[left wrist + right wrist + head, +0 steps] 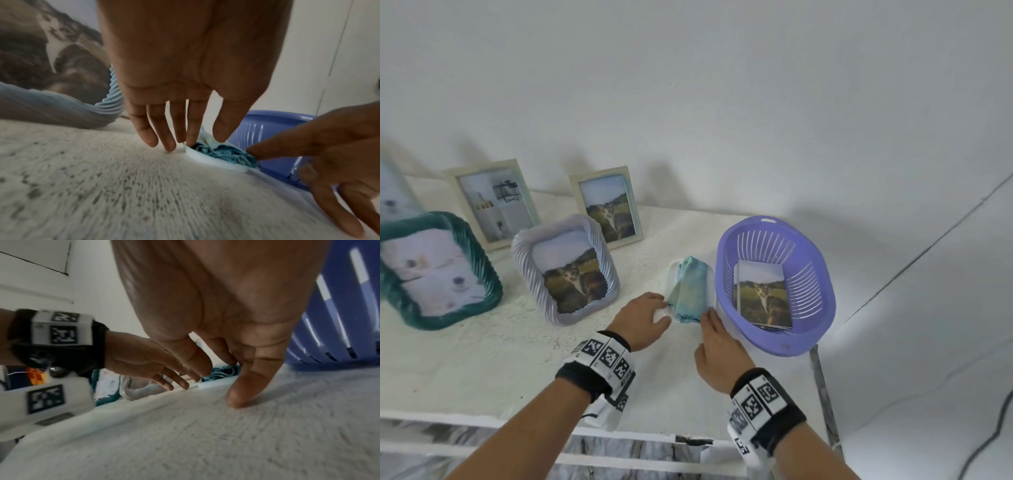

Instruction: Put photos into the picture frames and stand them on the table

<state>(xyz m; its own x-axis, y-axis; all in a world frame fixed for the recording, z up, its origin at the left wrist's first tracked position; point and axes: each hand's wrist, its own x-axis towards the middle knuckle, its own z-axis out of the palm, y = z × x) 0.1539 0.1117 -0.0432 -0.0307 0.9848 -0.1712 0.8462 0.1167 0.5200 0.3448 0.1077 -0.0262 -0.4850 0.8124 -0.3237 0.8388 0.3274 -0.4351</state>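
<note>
White walls back a table [482,359] covered with a pale fleecy cloth, on which four filled frames stand at the far left: two plain rectangular ones behind, a green ribbed frame [438,270] and a lilac ribbed frame [566,269] in front, with part of a fifth cut off at the picture's left edge. At centre a white tray-like piece [710,284], apparently another frame lying flat, carries a crumpled blue-green cloth [690,291]; its make cannot be told for certain. Just to its right sits a purple slatted basket [774,339] holding a stack of photos [763,296], the top one showing a cat in a field. The left hand [642,320] reaches to the near left corner of the white piece, fingers straight and slightly spread, tips touching its edge and the tablecloth. The right hand [717,353] lies at the near right corner, fingers extended and thumb tip on the tablecloth; neither hand grasps anything. Judged step: taking up the next frame for loading. The next move would call for closing both hands on the white piece's edges, clearing the cloth from it, then drawing a photo from the basket without disturbing the lilac frame close by.
</note>
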